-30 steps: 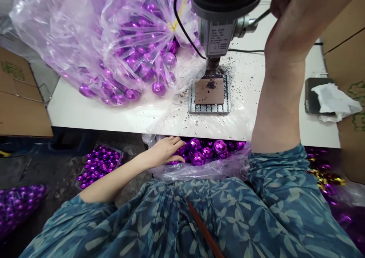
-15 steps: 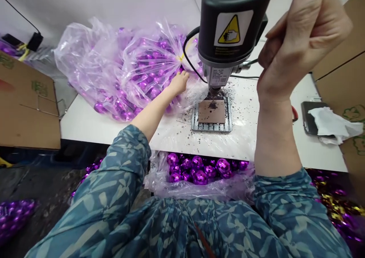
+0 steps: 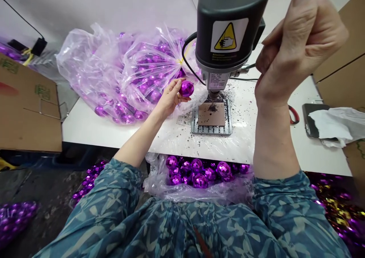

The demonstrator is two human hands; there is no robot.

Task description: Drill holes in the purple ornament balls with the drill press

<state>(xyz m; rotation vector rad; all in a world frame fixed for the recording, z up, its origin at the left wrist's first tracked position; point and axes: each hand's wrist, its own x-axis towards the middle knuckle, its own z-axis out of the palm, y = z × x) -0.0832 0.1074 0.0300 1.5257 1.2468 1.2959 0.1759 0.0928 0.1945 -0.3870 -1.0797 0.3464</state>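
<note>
A shiny purple faceted ball (image 3: 186, 88) is between the thumb and fingers of my left hand (image 3: 172, 95), just left of the drill press (image 3: 232, 26). Behind that hand lies a clear plastic bag (image 3: 148, 72) full of purple balls, tied with yellow. My right hand (image 3: 299, 45) is raised and closed at the right of the drill press; a thin rod leads to its fingers, and what they wrap round is hidden. Under the chuck, a brown board (image 3: 211, 114) with dark shavings rests on the metal base (image 3: 228, 130).
Below the table edge, a plastic-lined container (image 3: 199, 192) holds several purple balls. Red-handled tool (image 3: 294, 115), dark device (image 3: 312, 117) and white tissue (image 3: 333, 125) lie on the right. A cardboard box (image 3: 28, 110) stands left. Dark shavings are scattered on the white table (image 3: 176, 142).
My left hand has drawn back from the bag's tied neck toward me, and a purple ball now shows in its fingers. My right hand stays raised and closed, nearly unmoved.
</note>
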